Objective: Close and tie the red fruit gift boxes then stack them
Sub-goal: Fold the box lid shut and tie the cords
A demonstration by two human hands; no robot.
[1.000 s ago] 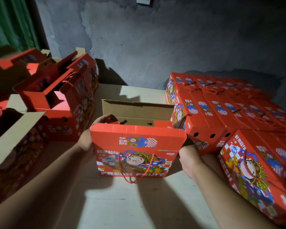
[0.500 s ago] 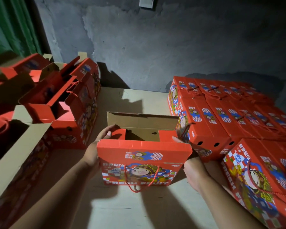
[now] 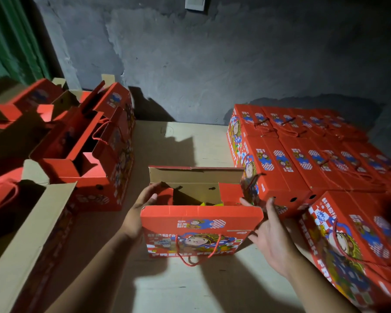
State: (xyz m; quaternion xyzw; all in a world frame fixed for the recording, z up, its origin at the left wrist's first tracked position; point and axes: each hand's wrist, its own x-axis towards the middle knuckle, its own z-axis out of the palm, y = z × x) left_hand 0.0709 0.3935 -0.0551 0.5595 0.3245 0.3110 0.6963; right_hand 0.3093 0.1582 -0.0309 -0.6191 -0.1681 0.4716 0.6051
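Observation:
A red fruit gift box (image 3: pixel 199 231) stands open in the middle of the pale table (image 3: pixel 178 288), its far flap upright and its near flap folded partly over the top. A red cord handle (image 3: pixel 196 256) hangs down its printed front. Something yellow shows inside. My left hand (image 3: pixel 140 208) is at the box's left end, fingers touching the left side flap. My right hand (image 3: pixel 269 236) is spread open beside the right end, fingertips at the right side flap.
Several closed, tied red boxes (image 3: pixel 303 159) are packed in rows at the right, one more (image 3: pixel 357 251) near the front right. Several open boxes (image 3: pixel 88 150) with raised flaps crowd the left. A grey wall (image 3: pixel 212 64) runs behind the table.
The view has tilted down and closer. My right hand has come off the box's right end and spread open. My left hand has moved up to the left side flap.

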